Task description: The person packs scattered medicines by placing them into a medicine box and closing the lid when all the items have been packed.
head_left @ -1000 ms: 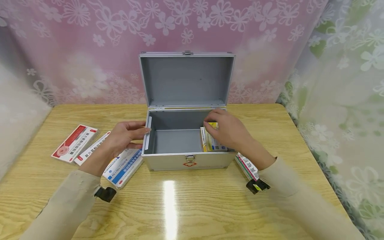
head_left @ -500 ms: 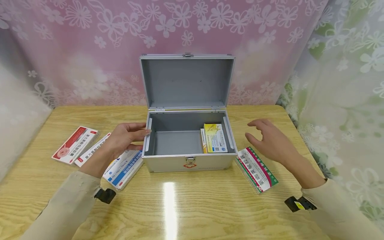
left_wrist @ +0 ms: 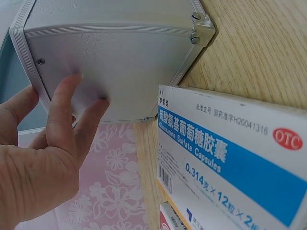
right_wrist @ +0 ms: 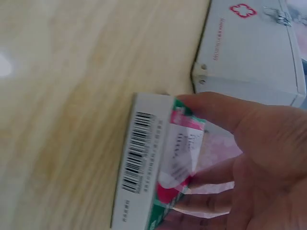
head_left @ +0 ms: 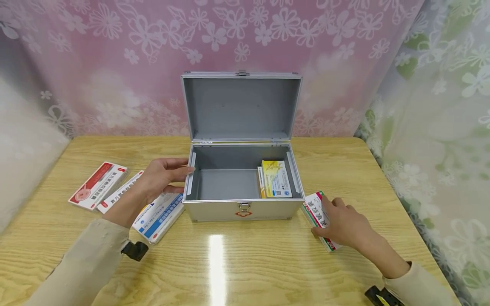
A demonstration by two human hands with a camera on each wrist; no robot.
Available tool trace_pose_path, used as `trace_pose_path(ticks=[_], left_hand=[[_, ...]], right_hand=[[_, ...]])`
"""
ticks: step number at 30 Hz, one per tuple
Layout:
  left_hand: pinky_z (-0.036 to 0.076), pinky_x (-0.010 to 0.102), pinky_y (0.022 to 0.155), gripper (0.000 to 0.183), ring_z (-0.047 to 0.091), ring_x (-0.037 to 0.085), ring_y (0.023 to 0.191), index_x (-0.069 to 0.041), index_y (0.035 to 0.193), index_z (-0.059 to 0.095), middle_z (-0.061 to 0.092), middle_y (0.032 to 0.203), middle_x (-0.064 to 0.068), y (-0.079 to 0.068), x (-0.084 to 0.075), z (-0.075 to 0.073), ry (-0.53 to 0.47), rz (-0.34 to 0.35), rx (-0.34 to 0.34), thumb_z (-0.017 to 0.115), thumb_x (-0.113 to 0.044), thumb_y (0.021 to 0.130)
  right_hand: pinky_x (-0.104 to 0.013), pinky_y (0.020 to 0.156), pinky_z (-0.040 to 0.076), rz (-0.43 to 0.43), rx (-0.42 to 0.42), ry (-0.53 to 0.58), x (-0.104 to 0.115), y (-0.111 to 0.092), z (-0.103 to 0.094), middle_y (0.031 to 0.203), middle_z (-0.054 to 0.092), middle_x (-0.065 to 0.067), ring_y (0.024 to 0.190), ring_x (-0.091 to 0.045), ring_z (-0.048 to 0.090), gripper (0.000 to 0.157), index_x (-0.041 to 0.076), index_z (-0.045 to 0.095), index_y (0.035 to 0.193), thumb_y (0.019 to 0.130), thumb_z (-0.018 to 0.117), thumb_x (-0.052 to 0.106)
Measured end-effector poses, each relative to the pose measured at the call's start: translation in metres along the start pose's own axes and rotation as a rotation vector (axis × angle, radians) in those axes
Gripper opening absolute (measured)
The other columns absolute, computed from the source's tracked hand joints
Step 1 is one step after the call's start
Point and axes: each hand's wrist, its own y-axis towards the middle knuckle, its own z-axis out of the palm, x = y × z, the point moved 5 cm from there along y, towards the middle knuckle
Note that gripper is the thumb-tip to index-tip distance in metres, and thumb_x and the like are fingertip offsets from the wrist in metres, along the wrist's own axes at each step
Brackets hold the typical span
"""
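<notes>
An aluminium first-aid box (head_left: 218, 210) stands with its lid up. At its left wall is my left hand (head_left: 162, 176), thumb over the rim and fingertips pressed on the outer side. To the box's right, my right hand (head_left: 342, 225) grips a green, white and magenta medicine box (head_left: 315, 208) across its width, thumb on the near edge. The right wrist view shows the barcode end of that medicine box (right_wrist: 139, 158), with part of its top face hidden by the fingers. Inside the first-aid box, a yellow-and-white medicine box (head_left: 276, 178) stands upright at the right end, before another thin carton (head_left: 261, 182).
Left of the first-aid box lie a blue-and-white capsule box (head_left: 158, 216), a white box (head_left: 121, 191) partly behind my left forearm, and a red-and-white box (head_left: 97, 185). A pink floral curtain (head_left: 153, 85) hangs behind the wooden table (head_left: 260, 263).
My right hand has left the cartons inside the first-aid box, moved right and down, and taken hold of the green-and-white medicine box. My left hand stays at the rim.
</notes>
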Motion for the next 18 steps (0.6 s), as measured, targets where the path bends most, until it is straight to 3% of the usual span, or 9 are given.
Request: trace_pose_path(ticks=[18], left_hand=[[0.05, 0.037, 0.071, 0.061, 0.055, 0.029, 0.102, -0.005, 0.131, 0.043, 0.047, 0.125, 0.018, -0.0005, -0.0004, 0.0014, 0.012, 0.0, 0.008, 0.067, -0.027, 0.079]], right_hand=[[-0.03, 0.041, 0.034, -0.019, -0.009, -0.028, -0.0018, -0.0018, -0.0001, 0.1, 0.045, -0.018, 0.068, -0.023, 0.044, 0.097, 0.0, 0.035, 0.134, 0.065, 0.066, 0.061]])
